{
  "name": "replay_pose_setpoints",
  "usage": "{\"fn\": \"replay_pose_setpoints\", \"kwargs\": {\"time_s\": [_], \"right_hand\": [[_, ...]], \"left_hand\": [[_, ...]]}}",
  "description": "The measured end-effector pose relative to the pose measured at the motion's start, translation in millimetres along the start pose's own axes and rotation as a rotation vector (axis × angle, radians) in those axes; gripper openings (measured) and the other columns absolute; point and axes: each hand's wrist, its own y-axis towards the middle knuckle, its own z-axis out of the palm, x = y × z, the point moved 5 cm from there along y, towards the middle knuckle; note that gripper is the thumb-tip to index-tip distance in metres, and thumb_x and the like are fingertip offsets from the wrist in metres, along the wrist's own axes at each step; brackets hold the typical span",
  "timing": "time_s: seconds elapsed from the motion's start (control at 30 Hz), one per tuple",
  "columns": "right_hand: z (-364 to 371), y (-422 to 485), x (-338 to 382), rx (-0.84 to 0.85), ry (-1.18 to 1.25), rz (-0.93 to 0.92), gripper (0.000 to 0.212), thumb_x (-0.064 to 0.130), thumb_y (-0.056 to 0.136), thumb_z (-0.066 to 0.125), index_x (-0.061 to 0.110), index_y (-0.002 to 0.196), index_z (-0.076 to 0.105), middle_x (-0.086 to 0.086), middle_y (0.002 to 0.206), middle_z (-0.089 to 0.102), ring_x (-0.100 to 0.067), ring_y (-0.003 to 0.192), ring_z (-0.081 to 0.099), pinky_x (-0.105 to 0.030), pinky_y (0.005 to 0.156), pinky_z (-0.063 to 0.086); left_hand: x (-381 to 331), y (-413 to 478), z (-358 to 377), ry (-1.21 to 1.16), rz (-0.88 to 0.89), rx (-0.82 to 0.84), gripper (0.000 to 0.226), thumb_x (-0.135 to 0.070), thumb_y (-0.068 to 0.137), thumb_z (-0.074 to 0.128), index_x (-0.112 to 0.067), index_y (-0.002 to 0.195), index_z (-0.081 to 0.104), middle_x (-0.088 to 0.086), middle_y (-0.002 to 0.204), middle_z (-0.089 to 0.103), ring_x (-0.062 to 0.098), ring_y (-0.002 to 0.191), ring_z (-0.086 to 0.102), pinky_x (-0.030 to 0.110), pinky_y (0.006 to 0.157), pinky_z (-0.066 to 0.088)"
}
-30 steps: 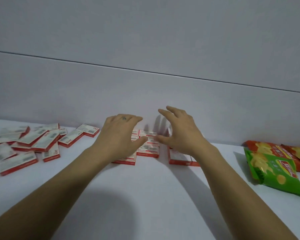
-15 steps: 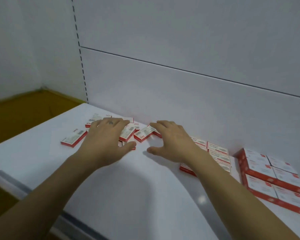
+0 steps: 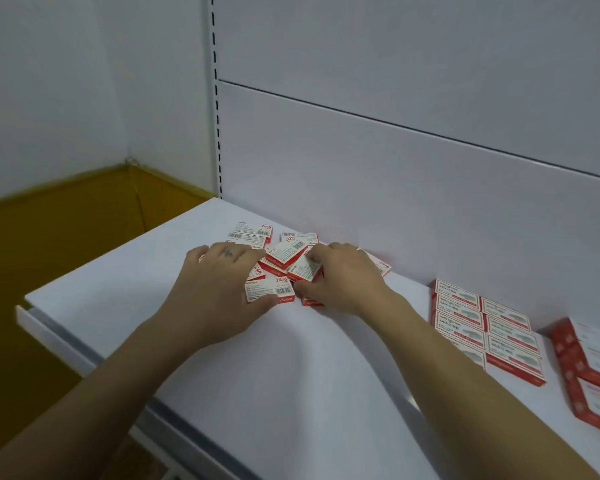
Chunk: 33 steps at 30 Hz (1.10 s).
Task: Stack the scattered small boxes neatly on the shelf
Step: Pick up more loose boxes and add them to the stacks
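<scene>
A loose heap of small red-and-white boxes (image 3: 286,252) lies on the white shelf (image 3: 291,368) near its back panel. My left hand (image 3: 219,289) rests palm-down on the heap's left side, thumb against one flat box (image 3: 269,291). My right hand (image 3: 340,278) covers the heap's right side, its fingers and thumb pinching a tilted box (image 3: 303,268). Two more boxes (image 3: 252,232) lie flat behind the heap. Boxes under both palms are hidden.
To the right, neat rows of the same boxes (image 3: 482,327) stand against the back panel, with larger red cartons (image 3: 589,365) at the far right. The shelf's left end and front edge (image 3: 59,334) drop to a yellow-brown floor (image 3: 49,237).
The view has swung left from the snack bags to the shelf's left end. Both hands have come down onto the scattered boxes and pushed them together; my right hand has closed on one.
</scene>
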Motion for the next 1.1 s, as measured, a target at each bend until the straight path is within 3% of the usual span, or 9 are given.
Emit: {"fn": "replay_pose_setpoints", "kwargs": {"time_s": [0.3,0.53,0.73,0.87,1.0,1.1], "right_hand": [[0.2,1.5,-0.8,-0.015,0.159,0.096,0.053,0.053,0.069,0.073,0.026,0.111,0.057,0.005,0.097,0.054,-0.018,0.096,0.05,-0.032,0.076,0.042],[-20.9,-21.4,-27.4,-0.18,0.314,0.153,0.061,0.046,0.067,0.078,0.03,0.122,0.055,0.011,0.116,0.053,-0.011,0.103,0.053,-0.026,0.08,0.042],[-56.1,-73.2,-71.6,-0.328,0.339,0.235,0.061,0.03,0.067,0.082,0.028,0.122,0.057,0.012,0.118,0.055,-0.009,0.105,0.053,-0.026,0.088,0.046],[-69.0,-119.4,-107.2,-0.415,0.375,0.371,0.074,0.031,0.066,0.085,0.033,0.131,0.049,0.017,0.12,0.052,-0.003,0.102,0.052,-0.025,0.086,0.047],[-73.6,-157.7,-135.6,-0.457,0.434,0.487,0.08,0.032,0.066,0.085,0.04,0.133,0.042,0.026,0.114,0.046,0.006,0.092,0.052,-0.017,0.072,0.047],[-69.7,-175.7,-143.9,-0.482,0.472,0.544,0.083,0.029,0.066,0.087,0.04,0.134,0.04,0.021,0.122,0.051,0.0,0.097,0.055,-0.025,0.078,0.053]], "left_hand": [[-9.1,13.3,3.7,-0.044,0.106,-0.012,0.072,-0.07,0.081,0.045,-0.027,0.139,0.041,-0.004,0.144,0.046,0.019,0.131,0.039,0.043,0.11,0.025],[-30.3,36.3,7.1,-0.058,0.184,0.0,0.072,-0.067,0.082,0.047,-0.031,0.142,0.031,-0.006,0.146,0.041,0.019,0.135,0.032,0.044,0.112,0.018],[-93.4,58.1,-1.9,-0.153,0.345,-0.054,0.069,-0.061,0.082,0.052,-0.033,0.141,0.033,-0.008,0.143,0.043,0.016,0.133,0.032,0.043,0.111,0.019],[-148.4,67.4,-0.7,-0.156,0.477,-0.061,0.069,-0.058,0.083,0.055,-0.032,0.142,0.03,-0.008,0.144,0.042,0.016,0.135,0.031,0.043,0.112,0.017],[-186.8,66.7,8.2,-0.19,0.548,-0.045,0.067,-0.055,0.086,0.054,-0.033,0.143,0.027,-0.009,0.146,0.039,0.014,0.136,0.029,0.041,0.114,0.016],[-201.0,58.2,13.2,-0.3,0.56,-0.06,0.064,-0.051,0.086,0.057,-0.032,0.142,0.033,-0.008,0.143,0.044,0.016,0.133,0.034,0.04,0.114,0.018]]}}
